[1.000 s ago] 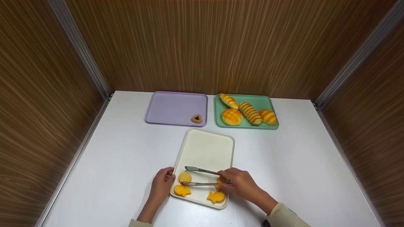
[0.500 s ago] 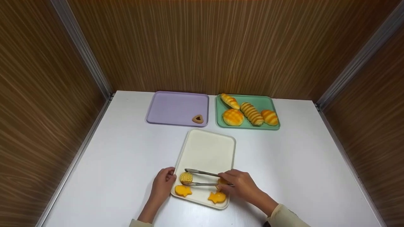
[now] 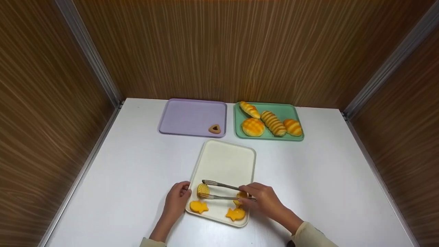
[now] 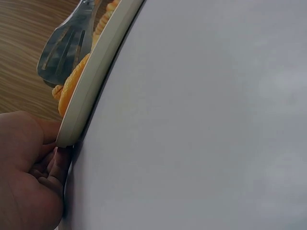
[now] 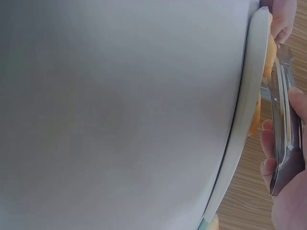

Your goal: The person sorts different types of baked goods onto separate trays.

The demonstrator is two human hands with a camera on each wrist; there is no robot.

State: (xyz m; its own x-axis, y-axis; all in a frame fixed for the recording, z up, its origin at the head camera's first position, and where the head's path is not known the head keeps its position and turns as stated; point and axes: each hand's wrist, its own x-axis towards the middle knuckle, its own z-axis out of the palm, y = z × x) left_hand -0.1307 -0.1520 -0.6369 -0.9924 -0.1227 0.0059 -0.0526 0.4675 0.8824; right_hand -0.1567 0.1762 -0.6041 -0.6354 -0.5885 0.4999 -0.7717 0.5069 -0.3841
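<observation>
Change: round yellow biscuit (image 3: pixel 203 190), flat half a second earlier, now looked tipped up, a narrower oval with its edge showing. It sat between the tong arms, near the left edge of the cream tray (image 3: pixel 226 161). The metal tongs (image 3: pixel 223 197) had shifted slightly away from the person; near arm overlapped the biscuit's near side, far arm ran by its far edge, contact unclear.

Right hand (image 3: pixel 262 199) held the tongs between thumb and fingers, arms well apart. Left hand (image 3: pixel 176 199) gripped the tray's edge near the corner, much as before.

Judgement: the tongs were getting purchase on the biscuit, but the hold wasn't firm; it could slip back flat. Left fish-shaped piece (image 3: pixel 199 207) and right fish-shaped piece (image 3: pixel 236 214) lay unmoved on the tray; another orange piece (image 3: pixel 241 195) was partly hidden by the right hand. Tray rested on the white bench (image 3: pixel 137 154).
</observation>
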